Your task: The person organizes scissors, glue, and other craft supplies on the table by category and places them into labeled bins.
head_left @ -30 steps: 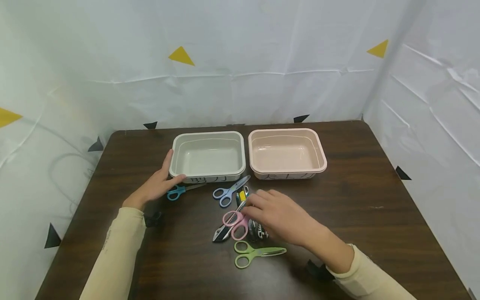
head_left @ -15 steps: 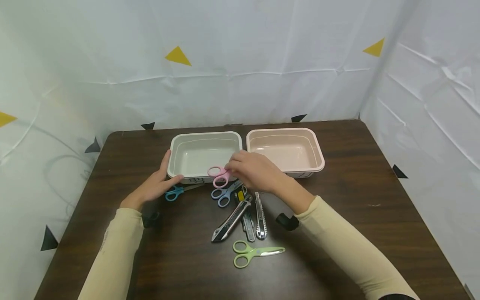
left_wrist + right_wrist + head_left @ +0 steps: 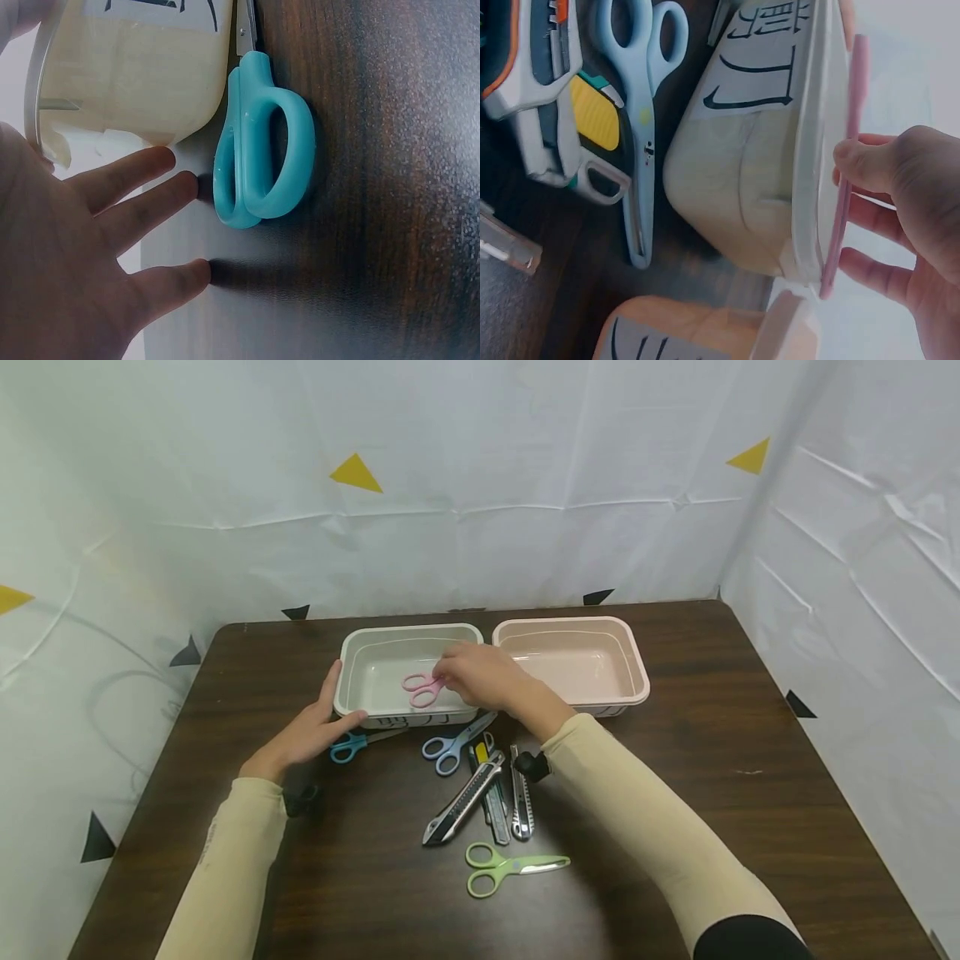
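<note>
Pink scissors [image 3: 422, 690] are pinched between the thumb and fingers of my right hand [image 3: 480, 675], over the near part of the pale grey-green bin [image 3: 412, 713]. In the right wrist view the scissors [image 3: 847, 187] look edge-on, at the bin's rim. My left hand [image 3: 307, 731] touches the same bin's left corner, its fingers straight and spread. Below that corner lie turquoise scissors [image 3: 347, 747], close to the fingers in the left wrist view. Light blue scissors [image 3: 448, 752] lie in front of the bin.
A pink bin [image 3: 637, 693] stands right of the pale bin. Several box cutters [image 3: 463, 802] overlap mid-table, with one cutter [image 3: 522, 806] just to their right. Green scissors [image 3: 498, 867] lie nearer the front. White sheeting [image 3: 465, 543] borders the dark table [image 3: 750, 827].
My right hand has lifted the pink scissors from beside the box cutters and carried them up and left, over the pale bin. The left hand keeps its place at the corner.
</note>
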Tool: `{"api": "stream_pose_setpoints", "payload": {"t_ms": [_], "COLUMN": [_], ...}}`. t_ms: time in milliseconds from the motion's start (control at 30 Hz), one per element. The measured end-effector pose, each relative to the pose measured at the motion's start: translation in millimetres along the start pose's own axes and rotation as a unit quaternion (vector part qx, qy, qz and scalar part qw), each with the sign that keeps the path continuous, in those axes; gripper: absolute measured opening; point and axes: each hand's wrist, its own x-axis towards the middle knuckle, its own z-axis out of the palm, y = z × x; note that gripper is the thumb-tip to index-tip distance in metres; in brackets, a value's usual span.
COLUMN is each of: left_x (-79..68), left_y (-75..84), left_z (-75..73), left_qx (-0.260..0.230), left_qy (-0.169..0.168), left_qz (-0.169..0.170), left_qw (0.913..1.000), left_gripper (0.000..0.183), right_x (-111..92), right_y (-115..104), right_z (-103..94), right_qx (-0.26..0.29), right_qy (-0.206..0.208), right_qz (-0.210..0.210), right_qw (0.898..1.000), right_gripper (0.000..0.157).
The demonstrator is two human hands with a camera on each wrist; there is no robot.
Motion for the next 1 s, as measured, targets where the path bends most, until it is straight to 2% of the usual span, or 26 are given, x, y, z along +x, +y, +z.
{"api": "stream_pose_setpoints", "payload": {"t_ms": [233, 367, 667, 1000], "left_x": [-0.5, -1.3, -1.3, -3.0], "left_y": [-0.3, -2.7, -1.7, -1.2], "left_z": [-0.4, -0.2, 0.4, -0.5], "left_qx": [0.001, 0.001, 0.0, -0.001], "left_qy": [0.004, 0.006, 0.006, 0.007], "left_qz": [0.0, -0.002, 0.002, -0.002], "left_qw": [1.0, 1.0, 1.0, 1.0], "left_gripper": [0.096, 0.095, 0.094, 0.094], "right_x": [18.6, 29.6, 37.0, 35.3], "right_y": [-3.6, -8.7, -7.8, -2.1], "right_z": [7.4, 10.4, 21.4, 26.4], "right_qx": [-0.027, -0.013, 0.04, 0.058], "right_qy": [-0.042, -0.08, -0.14, -0.142], "right_qz": [0.003, 0.005, 0.075, 0.099], "right_qw": [0.999, 0.997, 0.987, 0.983], "right_gripper": [0.019, 0.019, 0.02, 0.035]}}
